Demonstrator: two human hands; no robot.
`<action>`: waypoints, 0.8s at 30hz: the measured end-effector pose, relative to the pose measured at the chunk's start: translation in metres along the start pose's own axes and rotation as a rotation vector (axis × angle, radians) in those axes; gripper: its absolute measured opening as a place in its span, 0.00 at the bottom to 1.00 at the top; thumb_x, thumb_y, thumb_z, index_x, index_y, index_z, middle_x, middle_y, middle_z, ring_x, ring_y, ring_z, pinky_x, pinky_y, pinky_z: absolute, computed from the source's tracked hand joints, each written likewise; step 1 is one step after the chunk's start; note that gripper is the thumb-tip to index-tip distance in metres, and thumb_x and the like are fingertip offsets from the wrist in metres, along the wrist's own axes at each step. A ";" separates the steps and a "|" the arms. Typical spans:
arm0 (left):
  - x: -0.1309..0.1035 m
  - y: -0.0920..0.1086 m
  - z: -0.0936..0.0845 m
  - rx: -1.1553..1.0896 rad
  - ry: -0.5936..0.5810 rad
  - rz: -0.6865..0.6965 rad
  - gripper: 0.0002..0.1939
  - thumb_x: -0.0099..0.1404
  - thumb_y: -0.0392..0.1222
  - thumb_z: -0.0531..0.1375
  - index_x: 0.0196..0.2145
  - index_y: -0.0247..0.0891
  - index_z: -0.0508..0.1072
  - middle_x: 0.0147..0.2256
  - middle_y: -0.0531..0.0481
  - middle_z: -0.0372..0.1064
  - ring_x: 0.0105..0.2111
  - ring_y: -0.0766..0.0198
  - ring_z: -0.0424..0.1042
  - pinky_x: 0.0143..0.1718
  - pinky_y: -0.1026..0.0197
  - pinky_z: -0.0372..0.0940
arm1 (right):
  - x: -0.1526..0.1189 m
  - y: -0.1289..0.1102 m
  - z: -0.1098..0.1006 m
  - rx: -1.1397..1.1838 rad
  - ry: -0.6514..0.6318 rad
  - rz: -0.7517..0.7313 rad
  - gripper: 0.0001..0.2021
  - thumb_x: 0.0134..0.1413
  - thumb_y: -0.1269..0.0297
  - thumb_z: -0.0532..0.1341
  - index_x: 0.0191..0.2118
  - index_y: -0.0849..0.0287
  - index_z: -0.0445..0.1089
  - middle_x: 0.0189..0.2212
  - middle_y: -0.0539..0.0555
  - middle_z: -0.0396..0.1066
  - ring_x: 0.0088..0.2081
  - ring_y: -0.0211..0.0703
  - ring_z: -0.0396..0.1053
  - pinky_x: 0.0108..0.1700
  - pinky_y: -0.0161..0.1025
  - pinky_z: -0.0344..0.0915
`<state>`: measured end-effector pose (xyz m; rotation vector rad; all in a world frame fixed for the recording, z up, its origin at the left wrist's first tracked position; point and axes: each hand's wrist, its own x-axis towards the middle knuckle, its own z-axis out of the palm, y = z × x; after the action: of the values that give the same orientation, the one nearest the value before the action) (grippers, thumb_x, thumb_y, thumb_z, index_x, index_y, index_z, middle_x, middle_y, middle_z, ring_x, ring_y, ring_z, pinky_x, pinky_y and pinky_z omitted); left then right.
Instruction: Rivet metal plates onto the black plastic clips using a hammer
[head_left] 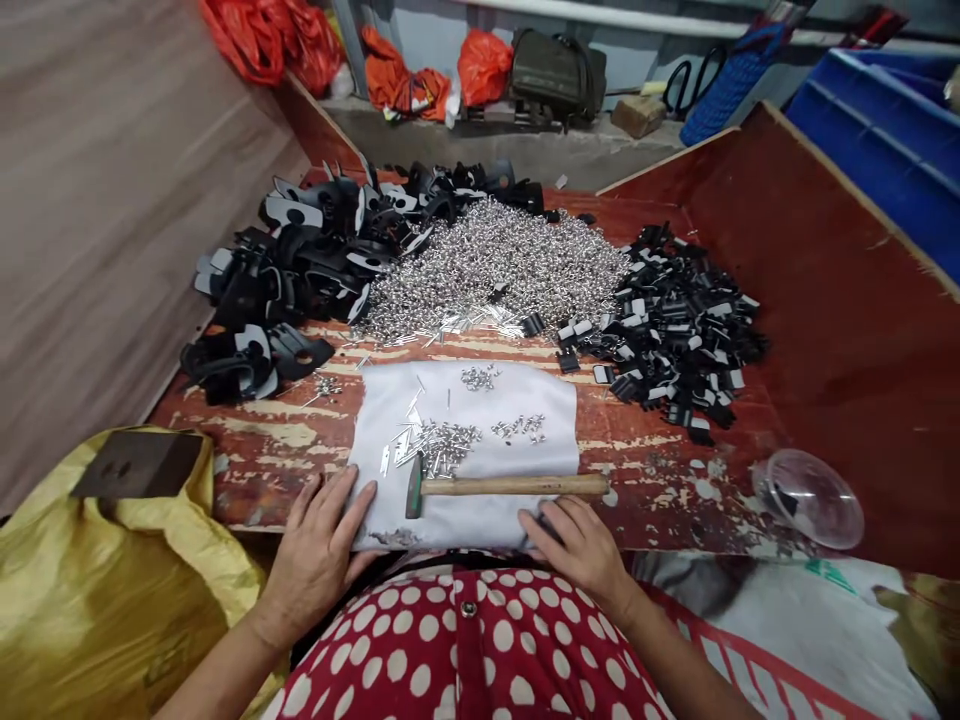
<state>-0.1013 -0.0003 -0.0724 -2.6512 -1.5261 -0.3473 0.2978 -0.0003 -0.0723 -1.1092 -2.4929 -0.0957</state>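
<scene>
My left hand point(321, 535) rests at the table's front edge, fingers stretched out, touching the left edge of a white cloth point(465, 520). My right hand point(576, 545) lies flat on the cloth's lower right corner, just below the wooden handle of a hammer point(517, 486). Neither hand holds anything. The hammer lies sideways, its dark and green head to the left. Behind its head, small metal pins and rivet-like pieces point(446, 445) are heaped on the cloth. Two smaller clusters of shiny metal pieces point(480, 377) lie farther back and to the right.
Behind the cloth rises a large pile of shiny metal pieces point(502, 255). Black curved parts point(307, 250) are heaped left, small black clips point(675, 320) right. A clear plastic bowl point(814, 500) sits at front right. Wooden boards point(817, 220) wall the sides; a yellow sack point(150, 580) stands left.
</scene>
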 end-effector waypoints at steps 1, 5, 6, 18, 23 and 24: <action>0.001 -0.001 0.000 0.007 -0.008 0.001 0.38 0.68 0.46 0.61 0.70 0.34 0.52 0.64 0.22 0.59 0.63 0.33 0.62 0.65 0.29 0.52 | -0.001 -0.001 0.002 -0.001 0.013 0.000 0.16 0.68 0.62 0.59 0.58 0.53 0.72 0.44 0.59 0.76 0.48 0.49 0.73 0.56 0.49 0.69; 0.008 -0.003 -0.001 0.015 -0.010 -0.019 0.38 0.66 0.50 0.64 0.67 0.33 0.58 0.64 0.21 0.59 0.63 0.33 0.62 0.66 0.29 0.49 | 0.000 0.000 0.000 0.020 0.003 0.081 0.16 0.67 0.59 0.59 0.57 0.53 0.74 0.48 0.60 0.75 0.49 0.52 0.73 0.52 0.48 0.74; 0.009 -0.003 -0.001 0.009 -0.009 -0.024 0.38 0.65 0.51 0.65 0.66 0.32 0.59 0.64 0.21 0.59 0.62 0.33 0.63 0.65 0.29 0.49 | 0.001 0.001 -0.003 0.050 -0.020 0.115 0.17 0.66 0.58 0.60 0.57 0.53 0.74 0.50 0.62 0.74 0.50 0.53 0.73 0.52 0.48 0.74; 0.018 0.001 -0.001 -0.081 0.010 -0.045 0.38 0.66 0.51 0.63 0.67 0.33 0.57 0.64 0.22 0.57 0.63 0.34 0.60 0.60 0.32 0.59 | 0.012 0.016 0.000 0.151 0.046 0.210 0.14 0.66 0.58 0.61 0.53 0.51 0.76 0.50 0.60 0.75 0.45 0.52 0.78 0.43 0.44 0.79; 0.017 0.004 0.000 -0.133 0.039 -0.076 0.40 0.66 0.50 0.63 0.70 0.35 0.53 0.68 0.24 0.53 0.65 0.35 0.58 0.62 0.33 0.58 | 0.017 0.030 0.001 0.127 0.053 0.119 0.15 0.66 0.59 0.60 0.55 0.50 0.75 0.48 0.59 0.76 0.44 0.52 0.79 0.42 0.41 0.79; 0.015 0.004 0.000 -0.149 0.050 -0.085 0.42 0.66 0.51 0.63 0.70 0.36 0.52 0.68 0.25 0.53 0.65 0.34 0.57 0.62 0.32 0.58 | 0.020 0.033 -0.002 0.131 0.048 0.085 0.15 0.65 0.59 0.60 0.55 0.50 0.75 0.47 0.59 0.77 0.44 0.51 0.79 0.42 0.39 0.79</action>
<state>-0.0906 0.0105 -0.0683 -2.6689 -1.6630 -0.5493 0.3102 0.0359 -0.0658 -1.1422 -2.3699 0.0640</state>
